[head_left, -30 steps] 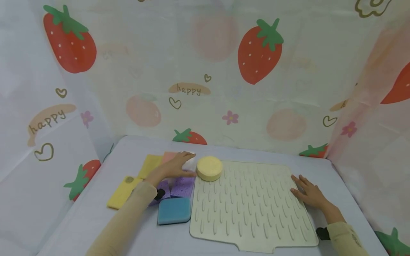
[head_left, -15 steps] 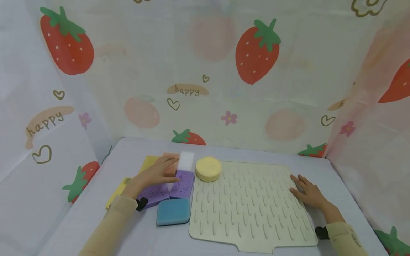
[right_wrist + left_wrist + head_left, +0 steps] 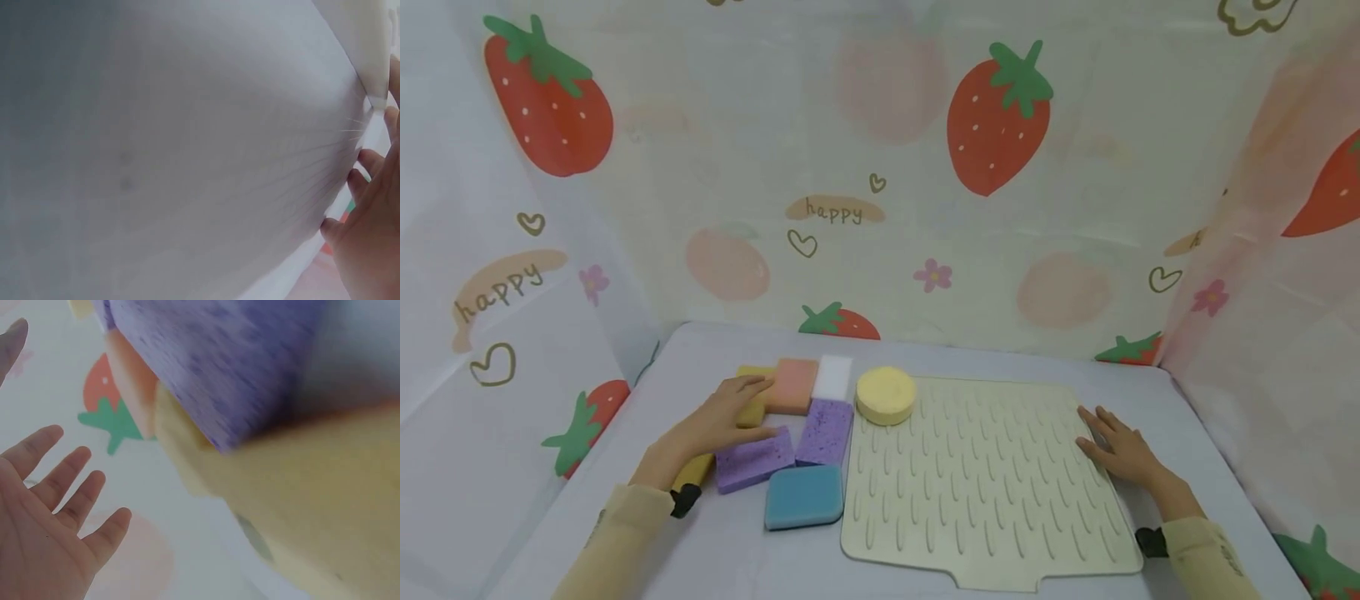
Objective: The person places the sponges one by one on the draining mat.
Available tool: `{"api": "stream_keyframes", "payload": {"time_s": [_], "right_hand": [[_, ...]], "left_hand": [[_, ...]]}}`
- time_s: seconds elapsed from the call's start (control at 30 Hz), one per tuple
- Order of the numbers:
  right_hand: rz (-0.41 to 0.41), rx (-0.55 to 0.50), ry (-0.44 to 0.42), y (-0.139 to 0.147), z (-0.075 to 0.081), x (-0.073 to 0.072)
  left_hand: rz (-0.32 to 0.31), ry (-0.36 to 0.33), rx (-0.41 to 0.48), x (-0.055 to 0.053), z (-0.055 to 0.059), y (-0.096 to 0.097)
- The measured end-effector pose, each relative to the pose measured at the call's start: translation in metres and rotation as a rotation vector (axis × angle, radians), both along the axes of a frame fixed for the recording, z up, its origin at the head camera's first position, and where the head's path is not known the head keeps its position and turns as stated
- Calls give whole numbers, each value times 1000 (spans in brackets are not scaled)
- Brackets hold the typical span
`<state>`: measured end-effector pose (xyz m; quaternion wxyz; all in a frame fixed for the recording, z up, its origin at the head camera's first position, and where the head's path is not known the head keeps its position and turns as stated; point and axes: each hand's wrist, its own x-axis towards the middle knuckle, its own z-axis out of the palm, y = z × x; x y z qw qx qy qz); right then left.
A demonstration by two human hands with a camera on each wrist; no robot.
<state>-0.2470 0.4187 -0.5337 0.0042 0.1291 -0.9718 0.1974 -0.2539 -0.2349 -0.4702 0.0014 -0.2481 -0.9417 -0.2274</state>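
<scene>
The left hand (image 3: 711, 418) is stretched over the left side of the desk (image 3: 722, 562), its fingers wide and gripping nothing; the left wrist view shows the fingers spread apart from one another. It lies over a yellow sponge (image 3: 752, 408), part of which shows between fingers and thumb, and whether it touches the sponge I cannot tell. The fingertips point toward a salmon sponge (image 3: 793, 387), and the thumb lies above a purple sponge (image 3: 754, 461) set crosswise. Under the wrist, a second yellow sponge (image 3: 692, 472) is mostly covered. A white block (image 3: 832, 377) sits just right of the salmon sponge, with an upright-set purple sponge (image 3: 825, 432) on its near side, beside the left edge of a pale ridged mat (image 3: 985, 475). A blue sponge (image 3: 805, 497) with a darker underside lies nearest the person in this group. At the mat's far left corner rests a round, pale yellow sponge (image 3: 886, 396). The right hand (image 3: 1123, 454) lies at the mat's right edge, its fingers loosely extended and holding nothing. Both arms wear beige sleeves (image 3: 1210, 554), with a black wrist device (image 3: 1152, 542) at each wrist. Behind the desk hangs a white curtain (image 3: 842, 108) printed with strawberries, hearts and flowers.
</scene>
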Motion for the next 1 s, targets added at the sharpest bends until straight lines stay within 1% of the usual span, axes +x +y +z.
{"api": "stream_keyframes", "payload": {"time_s": [0.13, 0.3, 0.37, 0.47, 0.53, 0.73, 0.87, 1.0], "right_hand": [[-5, 1, -9, 0, 0, 1], [-9, 3, -21, -1, 0, 1], [-11, 4, -26, -1, 0, 1], [-13, 7, -27, -2, 0, 1], [-12, 6, -22, -2, 0, 1], [-3, 8, -16, 0, 0, 0], [-3, 15, -9, 2, 0, -1], [-11, 22, -5, 2, -1, -1]], "left_hand": [[33, 14, -3, 5, -2, -14], [78, -11, -18, 11, -5, -29], [89, -19, -30, 14, -7, -36], [91, -13, -50, 18, -7, -44], [99, -21, -61, 21, -7, -49], [116, -66, -86, 28, -7, -59], [153, -96, -99, 34, -9, -63], [186, -113, -108, 36, -14, -66]]}}
